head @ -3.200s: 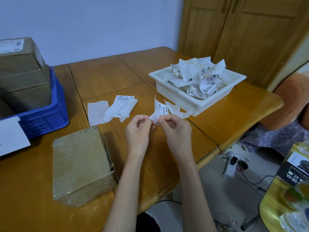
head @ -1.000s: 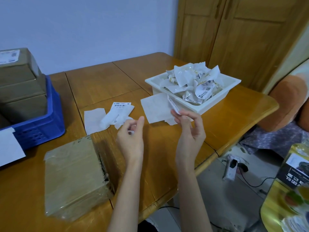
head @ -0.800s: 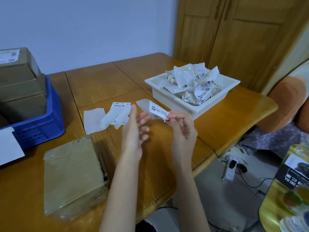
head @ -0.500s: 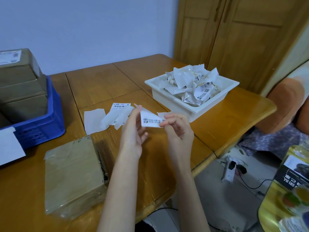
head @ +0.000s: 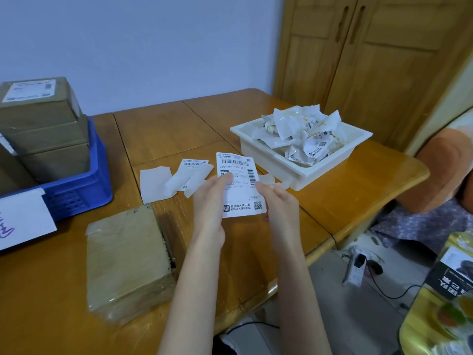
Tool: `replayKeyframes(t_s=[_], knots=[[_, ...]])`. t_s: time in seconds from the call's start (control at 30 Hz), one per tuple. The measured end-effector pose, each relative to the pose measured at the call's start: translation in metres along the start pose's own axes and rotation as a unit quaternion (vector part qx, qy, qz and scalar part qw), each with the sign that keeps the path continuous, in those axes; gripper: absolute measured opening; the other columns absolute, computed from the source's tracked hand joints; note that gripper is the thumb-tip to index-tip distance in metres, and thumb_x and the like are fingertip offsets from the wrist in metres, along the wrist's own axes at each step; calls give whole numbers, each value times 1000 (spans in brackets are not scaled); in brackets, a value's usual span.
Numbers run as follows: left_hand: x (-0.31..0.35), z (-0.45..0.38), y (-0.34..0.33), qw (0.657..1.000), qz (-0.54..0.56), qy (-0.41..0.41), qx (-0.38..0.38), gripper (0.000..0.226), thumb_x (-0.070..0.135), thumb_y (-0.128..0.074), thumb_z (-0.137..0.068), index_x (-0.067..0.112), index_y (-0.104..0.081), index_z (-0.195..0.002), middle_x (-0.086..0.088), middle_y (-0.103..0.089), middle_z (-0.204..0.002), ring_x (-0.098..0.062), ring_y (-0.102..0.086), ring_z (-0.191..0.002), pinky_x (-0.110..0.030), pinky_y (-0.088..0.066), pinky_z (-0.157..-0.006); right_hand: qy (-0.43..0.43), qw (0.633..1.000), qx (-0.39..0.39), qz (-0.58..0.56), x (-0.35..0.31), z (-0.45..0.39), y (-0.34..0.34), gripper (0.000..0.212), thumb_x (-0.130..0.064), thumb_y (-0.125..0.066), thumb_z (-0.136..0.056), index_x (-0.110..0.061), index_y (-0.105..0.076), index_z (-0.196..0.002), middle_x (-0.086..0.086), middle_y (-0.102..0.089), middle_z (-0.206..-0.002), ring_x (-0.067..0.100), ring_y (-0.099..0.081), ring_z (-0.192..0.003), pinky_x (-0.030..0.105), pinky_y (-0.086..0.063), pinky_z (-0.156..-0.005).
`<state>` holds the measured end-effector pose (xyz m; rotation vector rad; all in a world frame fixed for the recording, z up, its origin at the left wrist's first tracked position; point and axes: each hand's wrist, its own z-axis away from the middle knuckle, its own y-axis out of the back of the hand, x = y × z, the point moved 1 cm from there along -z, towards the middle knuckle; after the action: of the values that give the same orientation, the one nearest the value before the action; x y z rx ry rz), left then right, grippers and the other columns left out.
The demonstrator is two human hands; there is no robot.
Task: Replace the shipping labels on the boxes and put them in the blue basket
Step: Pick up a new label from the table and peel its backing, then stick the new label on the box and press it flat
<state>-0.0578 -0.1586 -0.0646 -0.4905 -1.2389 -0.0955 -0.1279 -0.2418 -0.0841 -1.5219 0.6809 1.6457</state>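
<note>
From the head camera, both bare forearms reach forward from the near edge over the wooden table (head: 163,129); the left hand (head: 208,201) is raised with its thumb pressed on the printed face of a shipping label (head: 240,185), pinching its left edge, while the right hand (head: 280,203) pinches the label's right edge, fingers curled behind the sheet; the label is held upright in the air between them, above the table's near middle, a flat white rectangle printed with barcodes and a small square code at its lower right; to the near left lies a cardboard box (head: 126,257), squat and rectangular, its brown faces glossy under clear tape, its top bare of any label; at the far left sits the blue basket (head: 84,190), perforated plastic, holding stacked brown boxes, the topmost (head: 38,101) bearing a white label; loose backing papers (head: 176,179), thin and curled, lie on the table between basket and hands; to the far right stands a white plastic tray (head: 330,160), rectangular, heaped with crumpled label scraps; a white sheet (head: 23,219) with handwriting rests against the basket's near side.
</note>
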Motion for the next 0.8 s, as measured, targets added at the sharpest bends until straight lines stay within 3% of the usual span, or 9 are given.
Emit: replayKeyframes(t_s=[0.1,0.17,0.23,0.3,0.37,0.47,0.6,0.7,0.8], knots=[[0,3,2,995,-79,-55,33,13,22,-59,-96,21,-65,-84,3,-72,-82,-2,-66,-57,-14,-42,-41,29,999,22,4,0,6,-1,26,-19,-67,-89,4,-66,-78,12,-73,-78,29,-66,-69,29,-45,-63],[0,6,2,984,-140,-101,53,12,23,-57,-96,20,-64,-86,-2,-70,-87,-13,-69,-71,-29,-54,-55,58,997,27,47,-3,11,-3,26,-19,-68,-87,-7,-64,-64,4,-70,-68,20,-63,-63,28,-43,-60],[1,10,2,974,-175,-133,55,12,22,-57,-96,17,-64,-89,-4,-64,-79,-20,-66,-73,-42,-53,-63,82,993,43,73,-7,17,-4,28,-19,-68,-86,-15,-60,-59,-2,-63,-60,10,-54,-56,26,-38,-57],[3,14,5,971,-192,-137,49,12,23,-57,-96,13,-65,-95,-8,-62,-78,-22,-67,-73,-38,-49,-60,96,991,62,67,-10,23,-2,27,-18,-68,-85,-18,-60,-59,-8,-62,-59,8,-53,-56,29,-40,-58],[7,18,9,971,-196,-131,45,18,25,-58,-96,8,-64,-99,-22,-65,-94,-35,-69,-83,-37,-45,-59,103,992,60,41,-16,29,-2,25,-17,-68,-86,-19,-62,-62,-10,-68,-65,8,-60,-64,32,-46,-64],[19,27,17,973,-179,-140,48,30,24,-60,-93,-5,-60,-98,-28,-65,-96,-43,-67,-83,-39,-43,-57,91,996,17,0,-22,38,-8,24,-17,-67,-90,-15,-61,-67,-5,-71,-68,10,-64,-66,26,-46,-61],[43,45,38,970,-193,-136,59,37,34,-58,-95,-1,-67,-92,-13,-73,-88,-23,-70,-71,-29,-47,-58,80,996,-44,-11,-31,54,-19,30,-16,-64,-92,-13,-54,-64,-6,-63,-54,3,-52,-49,14,-38,-48],[51,58,64,958,-221,-170,69,34,32,-58,-89,0,-68,-86,-15,-71,-84,-28,-64,-72,-42,-49,-65,82,992,-98,-9,-33,71,-29,29,-12,-64,-92,-9,-52,-66,-3,-59,-49,3,-47,-41,11,-35,-44],[55,69,95,936,-267,-199,111,29,27,-58,-84,1,-70,-81,-17,-66,-79,-32,-61,-72,-52,-54,-77,85,987,-133,9,-27,86,-46,25,-13,-67,-90,-6,-55,-68,7,-62,-61,8,-49,-47,12,-37,-46]])
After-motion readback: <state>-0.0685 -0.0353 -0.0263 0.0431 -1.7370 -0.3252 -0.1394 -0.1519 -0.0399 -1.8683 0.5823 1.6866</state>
